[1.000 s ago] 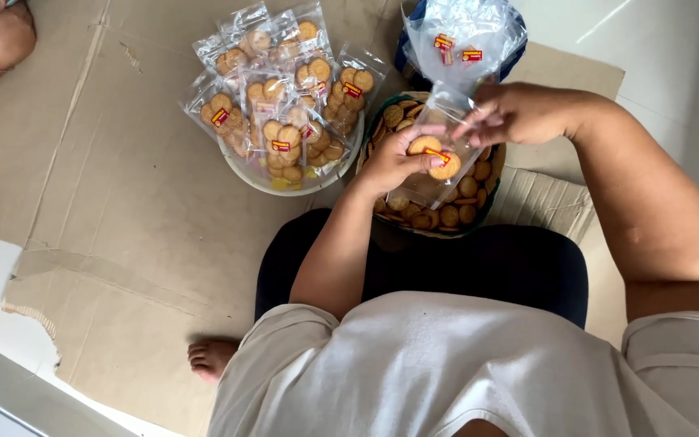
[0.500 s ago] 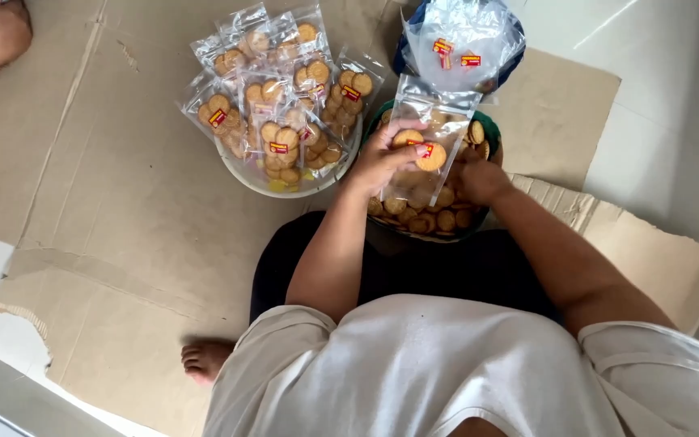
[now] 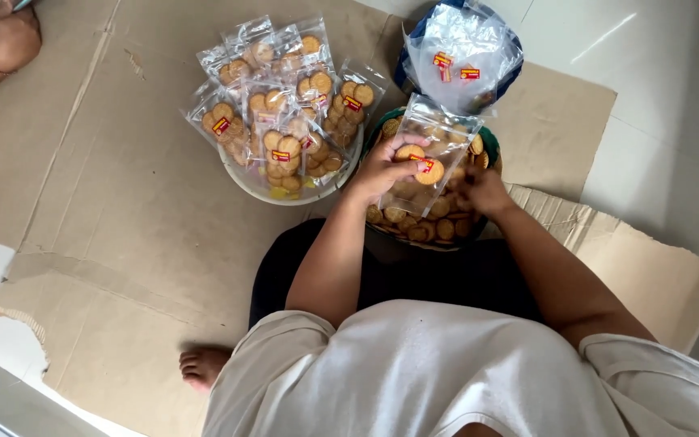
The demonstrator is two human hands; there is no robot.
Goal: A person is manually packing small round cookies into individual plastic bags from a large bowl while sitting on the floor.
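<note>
The person sits on flattened brown cardboard spread over the pale tiled floor. Their left hand pinches a clear plastic pouch with a small red and yellow sticker by its upper side, above a round bowl of loose golden round biscuits. The pouch looks light, thin and slippery, and the biscuits brittle, so the stiffer top edge seems the safest hold. The right hand dips its fingers among the biscuits; whether they grip one I cannot tell. A white basin heaped with filled pouches sits just beside on the left, and a stack of empty clear bags lies beyond. Bare cardboard lies to the left, where another person's hand rests at the far corner.
</note>
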